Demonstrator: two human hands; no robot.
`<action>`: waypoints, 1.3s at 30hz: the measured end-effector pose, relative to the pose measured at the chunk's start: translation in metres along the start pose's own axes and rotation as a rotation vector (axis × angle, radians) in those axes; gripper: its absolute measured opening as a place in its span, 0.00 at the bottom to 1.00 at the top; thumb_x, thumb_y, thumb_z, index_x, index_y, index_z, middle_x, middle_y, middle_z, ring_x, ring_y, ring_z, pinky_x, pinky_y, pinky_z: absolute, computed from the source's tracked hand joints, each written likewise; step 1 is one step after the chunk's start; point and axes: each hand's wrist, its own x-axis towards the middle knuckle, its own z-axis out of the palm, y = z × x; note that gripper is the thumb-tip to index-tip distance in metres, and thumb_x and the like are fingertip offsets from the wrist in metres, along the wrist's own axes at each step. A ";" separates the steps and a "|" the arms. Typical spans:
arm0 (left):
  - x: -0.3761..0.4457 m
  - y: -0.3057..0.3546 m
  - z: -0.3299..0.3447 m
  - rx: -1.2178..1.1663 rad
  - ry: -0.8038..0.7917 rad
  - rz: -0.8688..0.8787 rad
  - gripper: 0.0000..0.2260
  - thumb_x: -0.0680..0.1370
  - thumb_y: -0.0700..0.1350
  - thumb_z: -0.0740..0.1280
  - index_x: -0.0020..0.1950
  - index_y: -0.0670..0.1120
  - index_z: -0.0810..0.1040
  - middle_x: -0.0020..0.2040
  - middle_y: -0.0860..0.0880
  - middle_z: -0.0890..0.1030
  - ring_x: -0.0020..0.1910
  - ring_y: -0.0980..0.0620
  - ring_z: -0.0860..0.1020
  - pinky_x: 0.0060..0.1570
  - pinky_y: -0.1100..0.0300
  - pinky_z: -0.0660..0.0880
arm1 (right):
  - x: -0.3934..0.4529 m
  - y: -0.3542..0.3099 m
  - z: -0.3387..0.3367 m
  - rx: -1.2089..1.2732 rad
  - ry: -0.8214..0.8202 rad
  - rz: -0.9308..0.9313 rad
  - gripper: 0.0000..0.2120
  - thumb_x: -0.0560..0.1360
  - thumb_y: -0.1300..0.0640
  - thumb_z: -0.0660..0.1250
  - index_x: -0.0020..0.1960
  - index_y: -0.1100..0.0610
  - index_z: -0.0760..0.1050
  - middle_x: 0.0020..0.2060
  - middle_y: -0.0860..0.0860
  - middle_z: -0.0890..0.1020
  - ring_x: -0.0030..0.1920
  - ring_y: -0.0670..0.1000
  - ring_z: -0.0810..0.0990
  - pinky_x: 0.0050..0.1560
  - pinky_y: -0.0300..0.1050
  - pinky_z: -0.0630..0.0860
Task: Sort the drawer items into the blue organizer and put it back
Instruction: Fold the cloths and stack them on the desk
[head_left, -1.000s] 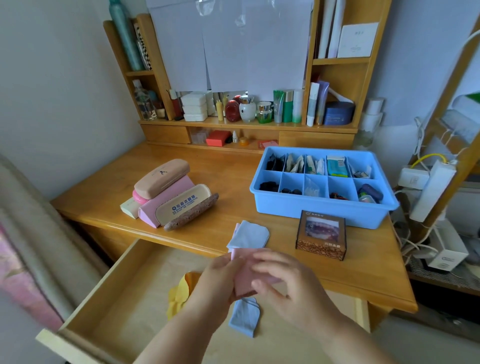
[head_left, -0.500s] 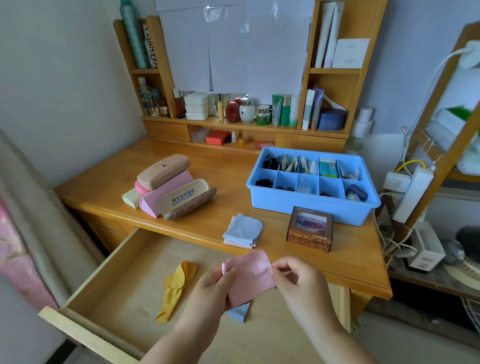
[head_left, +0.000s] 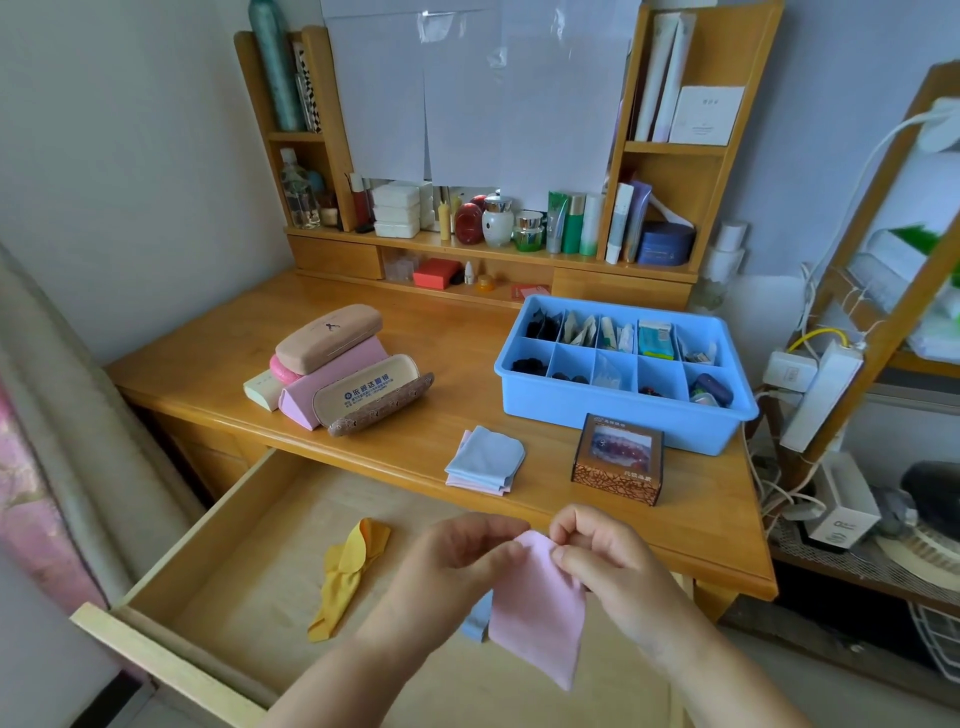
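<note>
Pink cloth (head_left: 540, 608) held up over the open drawer (head_left: 244, 561), hanging down from its top edge. Left hand (head_left: 457, 561) pinches the top left corner, fingers curled; right hand (head_left: 608, 561) pinches the top right part between thumb and fingertips. Both hands close together, just in front of the bench (head_left: 467, 374) edge.

Under the cloth, part of a light blue cloth (head_left: 478, 621) shows on the drawer floor, mostly hidden by the left hand. Yellow cloth (head_left: 348, 566) lies crumpled in the drawer, to the left, well apart from the hands.

On the bench near the front edge: small stack of folded cloths (head_left: 485, 460), light blue on top, pink beneath. Just right of it a brown patterned box (head_left: 618, 460).

Blue organizer (head_left: 623, 410) stands on the bench behind that box, toward the right end. Two rows of compartments; dark small items in the left ones, packets and a teal box in the back row, a dark case in the front right compartment. Exact contents too small to tell.

Left half of the bench: a pile of glasses cases (head_left: 337, 364), tan one on top, pink one below, one beige with blue print leaning at the front.

Back shelf (head_left: 493, 249) holds bottles, jars and tubes.
</note>
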 end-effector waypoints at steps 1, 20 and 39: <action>0.000 0.000 0.000 -0.003 0.002 0.011 0.05 0.76 0.41 0.69 0.50 0.47 0.83 0.46 0.49 0.86 0.48 0.55 0.83 0.48 0.65 0.77 | 0.000 0.000 0.000 -0.013 -0.006 -0.002 0.01 0.68 0.58 0.62 0.38 0.56 0.72 0.26 0.47 0.73 0.31 0.46 0.69 0.35 0.38 0.65; -0.008 -0.009 -0.007 0.354 0.017 0.089 0.09 0.76 0.36 0.66 0.39 0.47 0.74 0.24 0.54 0.76 0.23 0.60 0.70 0.26 0.68 0.66 | -0.020 0.011 -0.002 -0.163 -0.188 0.258 0.10 0.65 0.53 0.75 0.37 0.57 0.77 0.30 0.52 0.83 0.31 0.49 0.80 0.34 0.41 0.77; -0.006 -0.025 -0.043 0.179 0.095 0.080 0.06 0.76 0.32 0.66 0.42 0.41 0.76 0.45 0.46 0.85 0.45 0.54 0.83 0.45 0.65 0.77 | -0.024 0.025 -0.012 -0.659 0.151 -0.029 0.13 0.69 0.57 0.71 0.34 0.42 0.70 0.35 0.41 0.77 0.39 0.44 0.75 0.38 0.37 0.69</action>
